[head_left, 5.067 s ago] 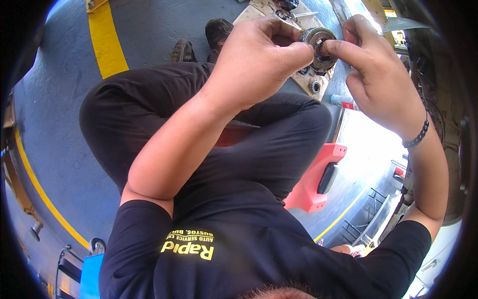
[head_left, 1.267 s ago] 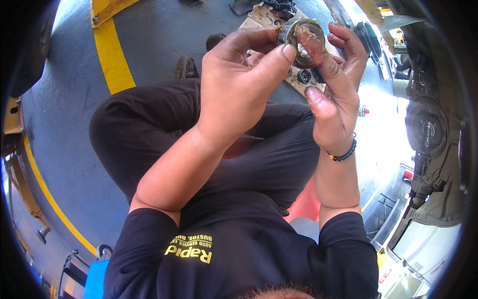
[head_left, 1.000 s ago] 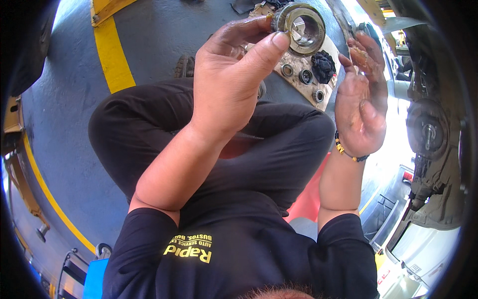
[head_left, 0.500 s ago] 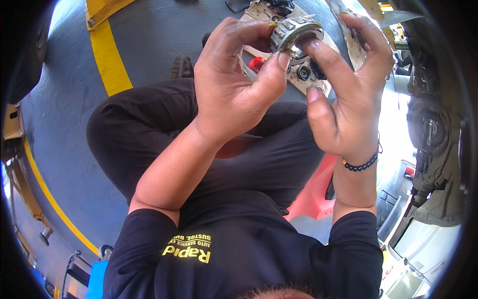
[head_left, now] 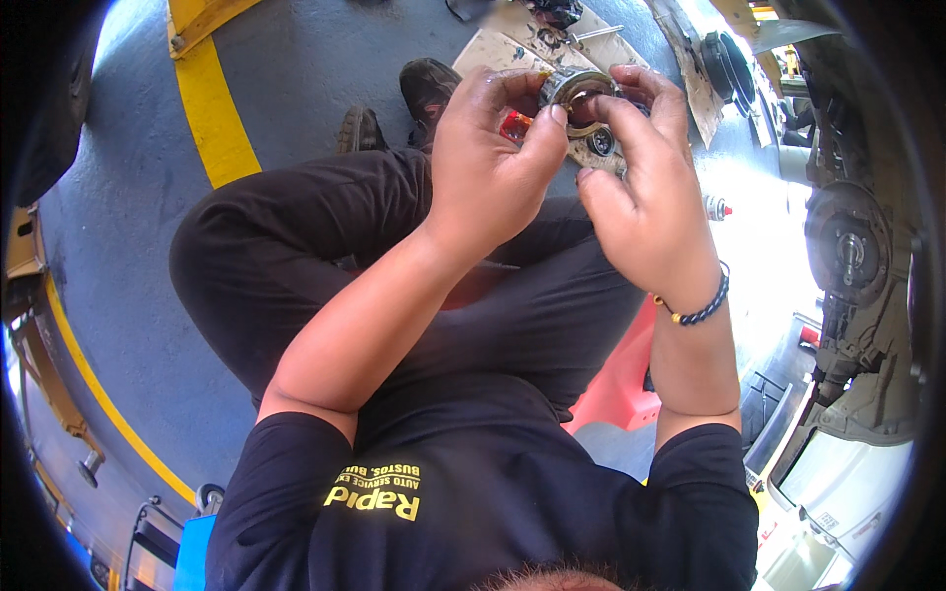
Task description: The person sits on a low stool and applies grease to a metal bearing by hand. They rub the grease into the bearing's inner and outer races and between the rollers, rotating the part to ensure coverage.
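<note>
Grey floor [head_left: 296, 89], yellow stripes [head_left: 212, 108]

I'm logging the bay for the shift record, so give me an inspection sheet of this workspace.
Surface: grey painted floor with yellow stripe.
Job's things: round metal bearing ring, held up in both hands.
Clutter: greasy brown cardboard sheet carrying small metal parts.
Grippers: left hand and right hand both pinch the ring.
Cables: nothing seen.
Surroundings: bare brake disc hub at right; red plastic stool under the seated person.

Car repair workshop: exposed wheel hub [head_left: 845, 251], yellow-lined grey floor [head_left: 118, 256], parts on cardboard [head_left: 512, 39]
</note>
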Available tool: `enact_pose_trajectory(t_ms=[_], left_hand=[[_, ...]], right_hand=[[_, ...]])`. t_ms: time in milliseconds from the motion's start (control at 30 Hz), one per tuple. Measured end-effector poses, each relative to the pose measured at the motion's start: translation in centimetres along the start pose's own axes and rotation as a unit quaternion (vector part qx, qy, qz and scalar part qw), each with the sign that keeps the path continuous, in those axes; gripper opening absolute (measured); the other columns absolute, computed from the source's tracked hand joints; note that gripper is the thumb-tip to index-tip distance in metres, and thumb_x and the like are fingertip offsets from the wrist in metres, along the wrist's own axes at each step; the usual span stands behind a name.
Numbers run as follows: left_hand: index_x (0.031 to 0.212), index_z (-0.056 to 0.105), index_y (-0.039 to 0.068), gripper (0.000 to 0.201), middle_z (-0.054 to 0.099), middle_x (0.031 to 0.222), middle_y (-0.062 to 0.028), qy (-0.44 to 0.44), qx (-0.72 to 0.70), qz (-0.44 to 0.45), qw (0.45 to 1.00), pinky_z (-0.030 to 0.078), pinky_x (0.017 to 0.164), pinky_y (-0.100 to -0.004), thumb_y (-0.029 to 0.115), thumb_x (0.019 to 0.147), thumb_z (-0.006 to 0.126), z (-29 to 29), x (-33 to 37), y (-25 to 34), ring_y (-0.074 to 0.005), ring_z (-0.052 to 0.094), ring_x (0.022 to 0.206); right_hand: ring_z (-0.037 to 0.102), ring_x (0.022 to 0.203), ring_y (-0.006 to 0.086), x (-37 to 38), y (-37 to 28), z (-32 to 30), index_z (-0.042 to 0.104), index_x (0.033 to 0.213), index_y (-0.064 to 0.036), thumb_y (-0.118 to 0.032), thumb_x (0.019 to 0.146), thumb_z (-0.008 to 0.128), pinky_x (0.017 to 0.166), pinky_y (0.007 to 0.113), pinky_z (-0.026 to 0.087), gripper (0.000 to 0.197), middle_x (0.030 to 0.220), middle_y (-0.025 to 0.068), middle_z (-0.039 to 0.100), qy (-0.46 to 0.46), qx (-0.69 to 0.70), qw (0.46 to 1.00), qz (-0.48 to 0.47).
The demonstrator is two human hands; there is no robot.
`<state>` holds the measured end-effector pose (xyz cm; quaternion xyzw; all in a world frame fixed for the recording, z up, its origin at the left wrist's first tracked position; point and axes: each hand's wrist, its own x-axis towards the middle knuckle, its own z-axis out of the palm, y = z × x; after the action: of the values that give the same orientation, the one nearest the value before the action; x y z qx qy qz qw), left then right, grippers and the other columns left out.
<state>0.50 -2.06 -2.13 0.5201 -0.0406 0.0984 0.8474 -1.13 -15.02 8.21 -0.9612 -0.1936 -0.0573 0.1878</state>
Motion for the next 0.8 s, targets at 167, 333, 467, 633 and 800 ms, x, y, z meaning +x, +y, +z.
enact_pose_trajectory(t_ms=[167, 333, 467, 633, 800], left_hand=[[0.120, 0.059, -0.001, 0.027, 0.066, 0.114, -0.0106, 0.068, -0.297, -0.234, 0.923, 0.054, 0.093, -0.0400, 0.014, 0.100, 0.051, -0.2, 1.0, 1.0, -0.0192, 0.064, 0.105], [0.115, 0.061, 0.003, 0.031, 0.064, 0.107, -0.0065, 0.073, -0.404, -0.216, 0.886, 0.053, 0.096, -0.0479, 0.026, 0.099, 0.049, -1.3, 1.9, 2.6, -0.0205, 0.060, 0.105], [0.114, 0.061, 0.002, 0.030, 0.066, 0.106, -0.0066, 0.067, -0.460, -0.214, 0.859, 0.051, 0.100, -0.0468, 0.024, 0.096, 0.053, -2.1, 1.7, 3.2, -0.0199, 0.062, 0.101], [0.114, 0.063, 0.006, 0.031, 0.070, 0.107, -0.0057, 0.073, -0.477, -0.216, 0.849, 0.045, 0.107, -0.0548, 0.028, 0.094, 0.054, -1.9, 1.9, 3.7, -0.0198, 0.064, 0.106], [0.114, 0.064, 0.008, 0.031, 0.071, 0.110, -0.0050, -0.023, -0.534, -0.182, 0.825, 0.043, 0.108, -0.0568, 0.029, 0.094, 0.054, -2.8, 1.5, 4.0, -0.0188, 0.064, 0.110]], right_hand=[[0.043, 0.137, 0.0261, -0.9, 1.6, 0.6, 0.059, 0.130, -0.0008, -0.028, 0.080, 0.058, 0.111, 0.042, 0.034, 0.057, 0.150, 0.0184, 0.040, 0.002, 0.449, 0.892, 0.054], [0.032, 0.147, 0.0274, -4.7, -0.2, 7.1, 0.042, 0.151, -0.0030, -0.063, 0.094, 0.048, 0.114, 0.043, 0.030, 0.083, 0.158, 0.0160, 0.034, 0.019, 0.631, 0.770, 0.093], [0.022, 0.150, 0.0284, -4.5, -2.2, 10.2, 0.037, 0.154, -0.0017, -0.071, 0.098, 0.029, 0.119, 0.045, 0.023, 0.089, 0.161, 0.0133, 0.024, 0.085, 0.570, 0.817, 0.027], [0.018, 0.151, 0.0300, -4.1, -2.7, 11.5, 0.037, 0.153, 0.0005, -0.073, 0.099, 0.016, 0.122, 0.046, 0.016, 0.094, 0.162, 0.0152, 0.013, 0.107, 0.444, 0.890, 0.003], [0.021, 0.148, 0.0303, -4.1, -2.5, 11.2, 0.044, 0.149, 0.0006, -0.073, 0.099, 0.012, 0.121, 0.045, 0.016, 0.095, 0.159, 0.0185, 0.018, 0.105, 0.402, 0.910, 0.003]])
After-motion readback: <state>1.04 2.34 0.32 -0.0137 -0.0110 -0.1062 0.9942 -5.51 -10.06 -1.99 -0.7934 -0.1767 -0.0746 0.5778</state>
